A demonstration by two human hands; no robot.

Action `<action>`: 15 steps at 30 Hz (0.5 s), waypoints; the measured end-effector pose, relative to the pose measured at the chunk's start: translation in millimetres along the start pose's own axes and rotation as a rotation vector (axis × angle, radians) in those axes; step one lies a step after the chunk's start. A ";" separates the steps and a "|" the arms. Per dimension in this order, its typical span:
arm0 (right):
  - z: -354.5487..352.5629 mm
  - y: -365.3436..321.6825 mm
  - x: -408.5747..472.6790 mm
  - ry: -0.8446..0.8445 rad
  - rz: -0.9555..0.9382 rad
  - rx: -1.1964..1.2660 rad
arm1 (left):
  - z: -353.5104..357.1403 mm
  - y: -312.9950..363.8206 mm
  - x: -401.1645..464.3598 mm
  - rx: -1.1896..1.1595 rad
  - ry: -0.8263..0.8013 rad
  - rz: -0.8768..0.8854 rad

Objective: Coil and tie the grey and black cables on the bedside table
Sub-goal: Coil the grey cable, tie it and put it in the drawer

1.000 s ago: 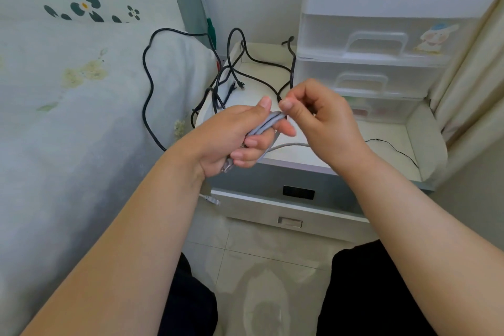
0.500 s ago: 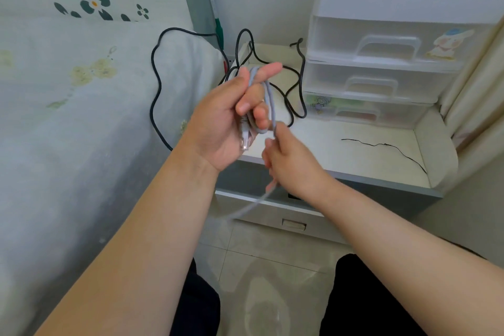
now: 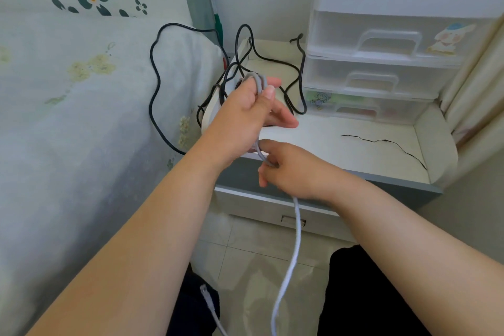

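My left hand (image 3: 245, 114) holds loops of the grey cable (image 3: 296, 226) above the front left of the bedside table (image 3: 341, 150); the loops pass over its fingers near the thumb. Just below, my right hand (image 3: 294, 172) pinches the same cable, and the free length hangs from it toward the floor, its plug end low near my left knee. The black cable (image 3: 155, 82) lies tangled at the table's back left and loops over the bed edge.
A white plastic drawer unit (image 3: 381, 43) stands on the table's back right. A thin black tie string (image 3: 381, 142) lies on the table surface. The bed (image 3: 68, 117) is at left, a curtain (image 3: 477, 76) at right, tiled floor (image 3: 256, 259) below.
My right hand has moved down along the grey cable, from level with the left hand's fingertips to below it. More loops now sit on the left hand, and the free end hangs lower.
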State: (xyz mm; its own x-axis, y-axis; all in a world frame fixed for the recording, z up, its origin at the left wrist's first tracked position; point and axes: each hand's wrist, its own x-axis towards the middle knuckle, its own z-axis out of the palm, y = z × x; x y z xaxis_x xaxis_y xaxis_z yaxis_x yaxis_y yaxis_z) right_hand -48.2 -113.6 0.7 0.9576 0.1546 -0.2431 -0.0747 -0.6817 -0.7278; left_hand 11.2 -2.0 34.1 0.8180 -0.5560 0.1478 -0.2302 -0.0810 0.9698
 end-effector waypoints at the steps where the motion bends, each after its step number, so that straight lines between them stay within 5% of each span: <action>1: -0.6 1.4 0.5 -0.007 -0.003 -0.022 | 1.6 -1.7 -0.7 0.088 0.004 -0.001; 5: -6.2 2.2 -2.7 -0.073 0.001 0.025 | 7.5 -12.2 -4.2 0.613 -0.051 0.029; 8: -19.3 2.3 -7.7 -0.018 0.019 0.334 | 3.1 -19.0 -3.3 0.944 -0.051 0.059; 11: -33.2 8.2 -13.1 -0.006 0.013 0.579 | -1.6 -16.5 -1.6 0.941 -0.037 0.059; 15: -35.8 13.7 -15.6 0.005 -0.076 0.580 | -0.6 -10.2 -4.2 0.884 -0.106 -0.016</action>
State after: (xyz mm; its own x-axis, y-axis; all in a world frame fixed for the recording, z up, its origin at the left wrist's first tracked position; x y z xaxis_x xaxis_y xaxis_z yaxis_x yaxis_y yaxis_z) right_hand -54.2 -150.9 17.5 0.9674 0.1833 -0.1746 -0.1447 -0.1654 -0.9755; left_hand 10.4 1.7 23.7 0.7813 -0.6197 0.0745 -0.5782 -0.6737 0.4604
